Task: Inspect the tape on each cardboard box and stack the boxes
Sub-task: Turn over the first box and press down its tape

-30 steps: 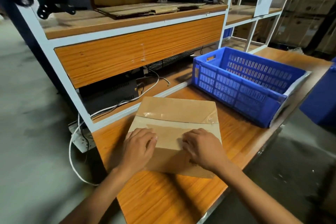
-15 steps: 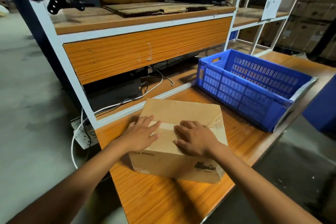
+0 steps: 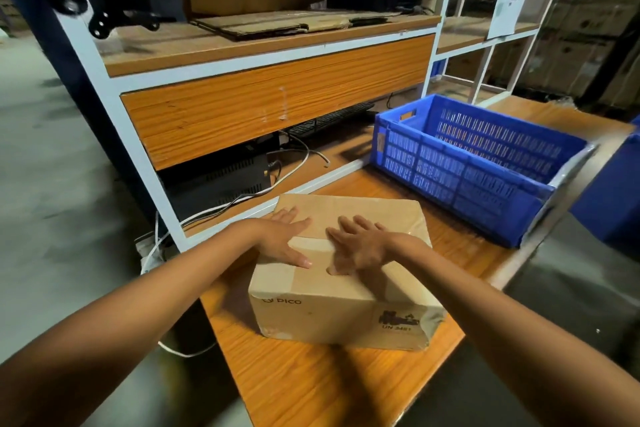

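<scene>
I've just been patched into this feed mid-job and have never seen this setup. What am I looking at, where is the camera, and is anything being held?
There is no machine here. A person is working with bare hands, and the single view comes from a wide-angle camera worn on their head, looking forward and down. The left hand and right hand lie flat, fingers straight, on top of a cardboard box, by the tape strip that runs across its top. Nothing is gripped or lifted. The box sits on the wooden table. To the right, apart from the box, stands a blue crate. I cannot tell whether anything is in it. Behind is a shelf unit with flattened cardboard on it.
</scene>
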{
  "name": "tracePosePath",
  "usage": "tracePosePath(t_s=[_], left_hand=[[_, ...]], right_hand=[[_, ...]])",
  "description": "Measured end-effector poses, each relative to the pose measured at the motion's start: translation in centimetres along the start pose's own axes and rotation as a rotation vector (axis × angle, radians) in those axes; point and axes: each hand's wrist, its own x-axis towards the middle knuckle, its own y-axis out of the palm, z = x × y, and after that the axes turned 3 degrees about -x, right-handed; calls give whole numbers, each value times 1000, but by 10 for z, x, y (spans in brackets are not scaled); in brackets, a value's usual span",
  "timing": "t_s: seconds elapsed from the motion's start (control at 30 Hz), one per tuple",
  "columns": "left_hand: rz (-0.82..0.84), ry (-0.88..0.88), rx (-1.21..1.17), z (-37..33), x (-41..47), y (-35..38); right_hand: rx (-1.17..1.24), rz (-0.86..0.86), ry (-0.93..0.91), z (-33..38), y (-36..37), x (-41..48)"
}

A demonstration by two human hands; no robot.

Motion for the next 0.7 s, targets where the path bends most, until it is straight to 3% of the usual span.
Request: tracePosePath(t_s=[0.07,0.23,0.33,0.57,0.7], left_hand=[[-20,-11,56,-5,3,-18],[64,-56,155,-17,25,-37],[102,-102,215,-41,24,-44],[49,34,-77,-81,37,-59],[58,29,232,-94,46,-42]], right_hand=[[-67,24,-21,-10,-18,-1],[-153,97,121,-14,-31,-2],[-114,95,125,-10,-34,-2],[-169,171,108,-35,-51,-41],[-197,101,134,-38,-42,-50]])
